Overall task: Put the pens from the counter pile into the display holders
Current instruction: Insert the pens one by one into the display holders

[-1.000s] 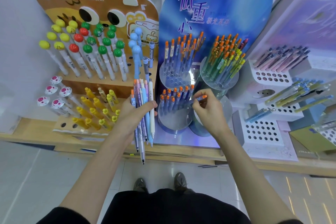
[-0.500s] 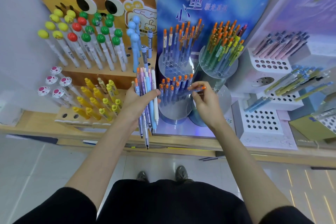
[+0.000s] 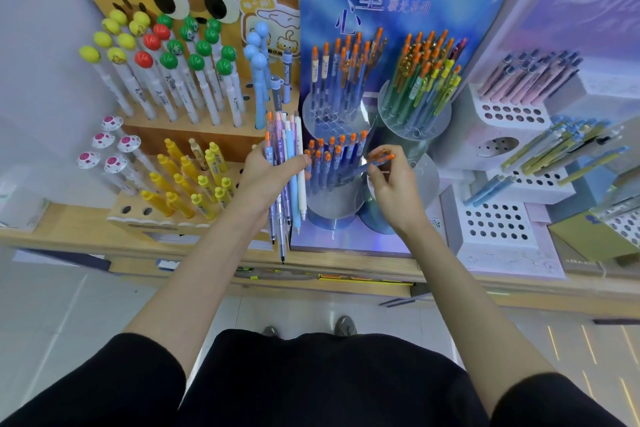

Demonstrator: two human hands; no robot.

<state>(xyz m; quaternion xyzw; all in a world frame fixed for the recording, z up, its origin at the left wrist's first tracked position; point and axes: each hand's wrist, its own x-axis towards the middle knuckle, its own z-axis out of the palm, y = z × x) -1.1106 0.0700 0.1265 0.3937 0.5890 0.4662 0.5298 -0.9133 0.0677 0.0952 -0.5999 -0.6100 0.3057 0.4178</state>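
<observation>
Pinching pen, gripping pen bundle.

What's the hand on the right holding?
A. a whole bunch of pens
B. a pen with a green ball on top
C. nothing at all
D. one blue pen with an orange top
D: the right hand pinches a single blue pen with an orange top, while the bunch of pastel pens is gripped in the left hand.

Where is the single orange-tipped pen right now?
Head view, just right of centre: the pen is pinched in the right hand, slanted beside the orange-tipped pens in the lower clear holder.
</observation>
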